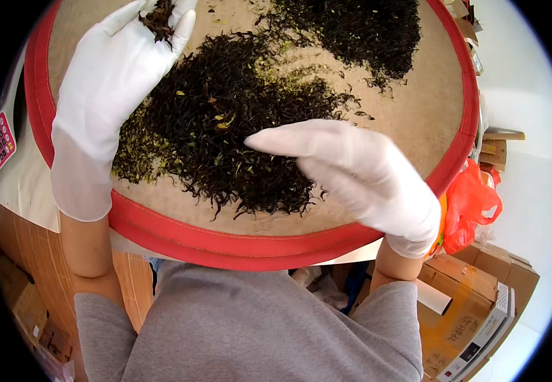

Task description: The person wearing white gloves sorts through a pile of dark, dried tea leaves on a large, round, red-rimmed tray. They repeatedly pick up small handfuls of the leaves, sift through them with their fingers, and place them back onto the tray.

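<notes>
A large round tray with a red fabric rim and a beige lining lies before me. Dark twisted dried leaves, apparently tea, spread over its middle, mixed with yellow-green bits. A second dark leaf pile lies towards the far right. My left hand, in a white glove, is palm up at the upper left and holds some brown leaves in its cupped fingers. My right hand, also white-gloved, hangs over the near pile's right part, fingers pointing left; nothing shows in it, though its palm side is partly hidden.
A pink keypad device is at the left edge beside the tray. A red plastic bag hangs by the tray's right rim, above cardboard boxes. More boxes stand along the white wall at the upper right and on the floor at the lower left.
</notes>
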Motion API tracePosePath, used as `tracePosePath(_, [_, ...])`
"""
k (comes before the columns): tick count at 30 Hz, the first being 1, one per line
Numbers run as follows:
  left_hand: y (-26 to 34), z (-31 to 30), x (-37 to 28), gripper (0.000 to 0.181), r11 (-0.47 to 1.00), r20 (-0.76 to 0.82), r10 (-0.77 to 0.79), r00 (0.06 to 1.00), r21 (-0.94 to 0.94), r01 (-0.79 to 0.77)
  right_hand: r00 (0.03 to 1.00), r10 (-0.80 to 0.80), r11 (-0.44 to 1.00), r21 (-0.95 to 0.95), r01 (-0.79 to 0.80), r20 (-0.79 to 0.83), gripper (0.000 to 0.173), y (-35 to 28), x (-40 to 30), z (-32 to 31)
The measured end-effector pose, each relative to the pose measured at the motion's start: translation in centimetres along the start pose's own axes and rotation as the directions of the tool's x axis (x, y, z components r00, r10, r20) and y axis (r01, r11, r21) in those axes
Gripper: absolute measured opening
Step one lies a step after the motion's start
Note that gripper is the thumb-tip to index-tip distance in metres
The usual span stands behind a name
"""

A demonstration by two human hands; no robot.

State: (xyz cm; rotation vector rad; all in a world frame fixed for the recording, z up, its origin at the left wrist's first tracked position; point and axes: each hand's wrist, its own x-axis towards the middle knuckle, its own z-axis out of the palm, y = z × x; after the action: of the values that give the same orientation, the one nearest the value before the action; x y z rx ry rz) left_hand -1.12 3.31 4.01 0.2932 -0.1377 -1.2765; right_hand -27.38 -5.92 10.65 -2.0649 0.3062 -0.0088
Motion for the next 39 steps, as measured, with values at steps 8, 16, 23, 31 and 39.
tracePosePath(8, [-0.1, -0.1, 0.3, 0.040, 0.999, -0.064, -0.038, 0.997, -0.022, 0.037, 0.909, 0.193, 0.928, -0.233, -0.291, -0.369, 0.030, 3.6, -0.7, -1.0])
tracePosePath(16, [-0.1, -0.4, 0.5, 0.042, 1.000, 0.056, -0.030, 0.998, -0.003, 0.030, 0.953, -0.186, 0.855, -0.518, 0.038, -0.237, 0.030, 4.6, 5.7, 1.5])
tracePosePath(23, [0.4, -0.6, 0.3, 0.045, 0.995, 0.009, -0.087, 0.996, -0.057, 0.087, 0.987, -0.010, 0.764, -0.638, -0.095, -0.159, 0.024, 5.0, 5.0, 0.9])
tracePosePath(31, [-0.3, -1.0, 0.4, 0.045, 0.989, 0.025, 0.028, 0.999, 0.142, -0.031, 0.912, -0.376, 0.697, -0.699, 0.160, -0.166, 0.035, 3.7, 7.6, 2.5])
tracePosePath(39, [0.2, -0.6, 0.3, 0.045, 0.992, 0.044, -0.107, 0.993, -0.057, 0.110, 0.959, -0.268, 0.728, -0.672, 0.136, -0.097, 0.039, 5.6, 7.4, 4.4])
